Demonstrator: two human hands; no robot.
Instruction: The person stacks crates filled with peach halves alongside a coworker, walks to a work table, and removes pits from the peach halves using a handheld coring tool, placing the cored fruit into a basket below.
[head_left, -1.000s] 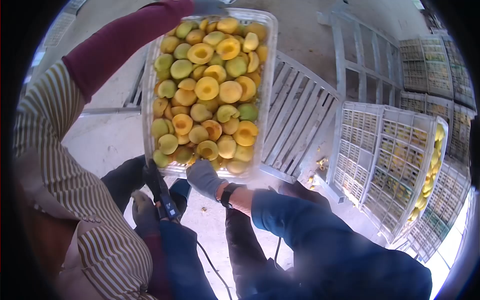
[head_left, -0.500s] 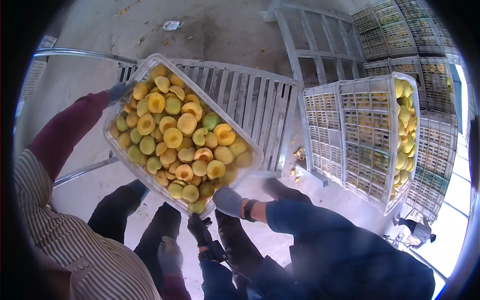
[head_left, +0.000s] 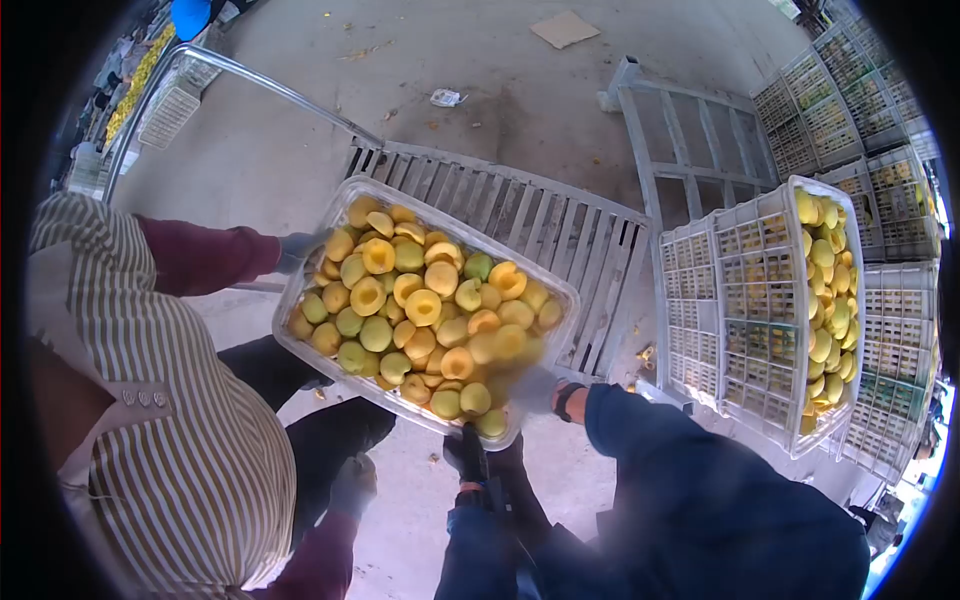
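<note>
Left hand [head_left: 465, 458] is touching the near rim of one fruit crate [head_left: 567, 308], right hand [head_left: 530, 388] is blurring at its near-right corner; can't tell either grip's closure. One co-worker's hand [head_left: 298, 252] is holding the left edge, crate overlapping one slatted platform [head_left: 575, 245], wide floor [head_left: 480, 60] stretching beyond.

The scene is viewed by 1 head-worn camera, pointed forward and down. The whitish rectangular plastic crate [head_left: 563, 322] is seen from above at close range; the grey slatted metal platform [head_left: 520, 213] is shown farther away. The wide view is rimmed in black.
</note>
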